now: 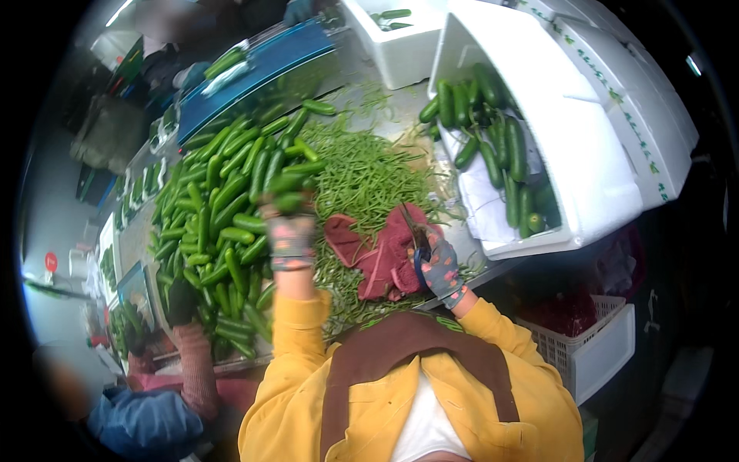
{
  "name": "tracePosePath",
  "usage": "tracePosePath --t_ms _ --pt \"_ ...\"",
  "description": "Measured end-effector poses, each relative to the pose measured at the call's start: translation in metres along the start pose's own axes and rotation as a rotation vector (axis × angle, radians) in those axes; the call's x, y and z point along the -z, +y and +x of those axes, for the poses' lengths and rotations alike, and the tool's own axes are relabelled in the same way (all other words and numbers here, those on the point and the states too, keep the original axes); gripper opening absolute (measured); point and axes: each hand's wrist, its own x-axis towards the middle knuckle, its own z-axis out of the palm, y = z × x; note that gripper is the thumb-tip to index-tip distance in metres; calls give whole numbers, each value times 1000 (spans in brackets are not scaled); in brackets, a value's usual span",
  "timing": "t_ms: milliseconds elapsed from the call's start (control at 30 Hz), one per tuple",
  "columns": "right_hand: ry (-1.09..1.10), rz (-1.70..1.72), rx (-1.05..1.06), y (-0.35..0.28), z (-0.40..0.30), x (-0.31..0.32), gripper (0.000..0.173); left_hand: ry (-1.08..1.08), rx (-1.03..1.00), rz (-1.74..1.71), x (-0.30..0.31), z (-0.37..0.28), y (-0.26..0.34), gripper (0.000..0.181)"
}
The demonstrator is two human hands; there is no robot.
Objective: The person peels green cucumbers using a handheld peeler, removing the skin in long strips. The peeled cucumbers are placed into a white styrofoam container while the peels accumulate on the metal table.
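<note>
My left hand (pixel 292 235), in a patterned grey glove, is blurred over the edge of a large pile of cucumbers (pixel 234 190). Its fingers close around green cucumbers (pixel 288 201); their exact number is unclear. In my right hand (pixel 443 270), gloved the same way, is a pair of scissors (pixel 420 251) with dark blue handles, its blades pointing away from me. Beneath the scissors lies a crumpled dark red cloth (pixel 385 251). Cut green stems (pixel 369 173) cover the metal table (pixel 398 110) beyond the cloth.
A tipped white foam box (pixel 583 167) at right holds more cucumbers (pixel 508 150). Another foam box (pixel 398 49) stands at the back, near a blue-topped conveyor or tray (pixel 260 75). At left, a co-worker's dark-gloved hand (pixel 182 300) reaches into the pile. A plastic basket (pixel 568 335) sits low at right.
</note>
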Motion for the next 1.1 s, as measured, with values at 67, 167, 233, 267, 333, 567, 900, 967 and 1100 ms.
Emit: tracePosePath --t_ms 67,167,233,267,333,567,900,967,1100 --pt "71 6 -26 25 -10 -1 41 27 -363 45 -22 8 39 46" --pt "70 273 -295 12 -9 7 40 -25 -313 -100 -41 25 44 55" --pt "68 339 -340 0 -9 15 38 -122 -37 92 -42 47 -1 37" --pt "62 385 -341 -3 -10 19 36 -187 93 202 -43 59 -24 28" --pt "39 576 -363 -1 -17 25 33 -231 64 502 -47 75 -100 28" --pt "-76 528 -466 15 -24 40 45 -340 -140 1949 -86 165 -224 60" --pt "-112 392 -267 77 -46 24 38 -877 454 1713 -46 192 -212 27" --pt "-108 622 -330 54 -33 31 39 -812 291 1828 -25 170 -203 44" --pt "-76 960 -538 26 -30 30 48 -742 -26 2178 -25 120 -210 67"
